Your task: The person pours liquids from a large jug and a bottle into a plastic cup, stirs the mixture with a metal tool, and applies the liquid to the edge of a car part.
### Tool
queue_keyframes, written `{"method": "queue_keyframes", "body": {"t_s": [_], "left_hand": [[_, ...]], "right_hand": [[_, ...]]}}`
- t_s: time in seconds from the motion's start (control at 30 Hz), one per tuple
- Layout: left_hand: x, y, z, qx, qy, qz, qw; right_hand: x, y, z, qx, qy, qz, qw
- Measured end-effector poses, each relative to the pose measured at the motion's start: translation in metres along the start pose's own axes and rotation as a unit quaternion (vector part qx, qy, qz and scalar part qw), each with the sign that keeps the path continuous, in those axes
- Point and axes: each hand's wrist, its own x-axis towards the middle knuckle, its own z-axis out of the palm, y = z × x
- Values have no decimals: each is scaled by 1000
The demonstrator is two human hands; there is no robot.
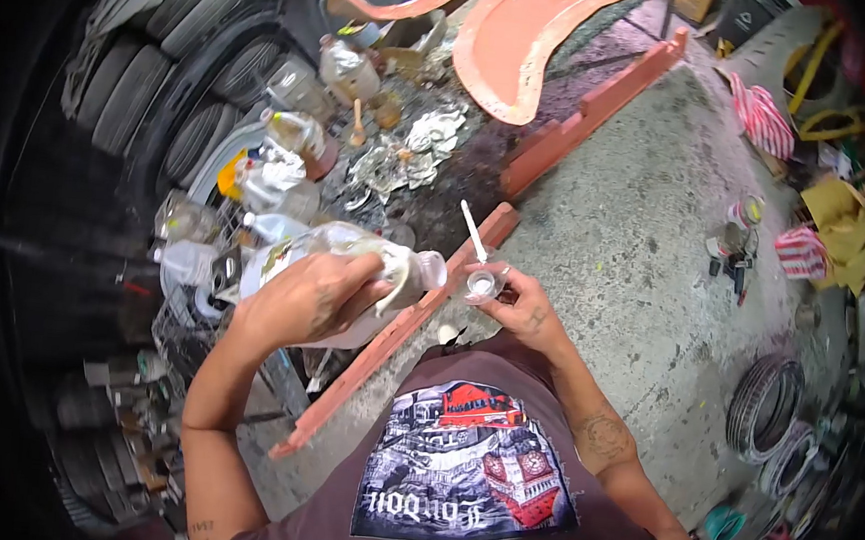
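Note:
My left hand (315, 297) is closed round the handle of a big translucent plastic jug (348, 332). The jug lies tipped on its side, its pale mouth (431, 270) pointing right. Just beyond that mouth, my right hand (525, 307) grips a small clear plastic cup (482, 285) between thumb and fingers. A white stick (472, 231) leans up out of the cup. Mouth and cup are a short gap apart, and no stream shows between them. Beneath both runs a long reddish-pink painted strip (376, 361).
Several plastic bottles (348, 68), crumpled foil (436, 130) and a brush (358, 124) crowd the left side. Pink painted panels (513, 45) lie at the back. Tyres (129, 98) are stacked far left, others (766, 406) on the concrete floor (644, 255) at right. Striped cloths (761, 117) lie at right.

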Motion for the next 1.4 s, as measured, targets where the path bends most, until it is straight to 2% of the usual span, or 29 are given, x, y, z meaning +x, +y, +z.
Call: {"method": "queue_keyframes", "body": {"t_s": [0.07, 0.13, 0.23, 0.4, 0.53, 0.63, 0.8, 1.1, 1.23, 1.4], "left_hand": [[5, 5, -1, -6, -21, -19, 1000], [8, 10, -1, -7, -56, -22, 998], [12, 12, 5, 4, -86, -35, 996], [18, 21, 6, 28, -163, -82, 983], [20, 28, 4, 38, -179, -96, 978], [18, 28, 4, 36, -185, -88, 978], [14, 23, 10, 33, -157, -82, 984], [12, 22, 8, 29, -175, -89, 980], [13, 23, 6, 23, -177, -85, 980], [17, 26, 2, 32, -198, -125, 972]], "right_hand": [[0, -10, -5, -78, -26, 49, 995], [0, -12, -4, -99, -27, 45, 994], [1, -13, -1, -114, -24, 3, 993], [1, -22, 1, -225, -11, -74, 971], [4, -15, 1, -218, -27, -96, 971], [4, -14, 4, -215, -39, -66, 974], [8, -12, 10, -210, -43, -98, 972], [15, -5, 15, -217, -54, -136, 965], [17, -3, 16, -216, -60, -126, 966], [19, -3, 17, -213, -67, -106, 969]]}}
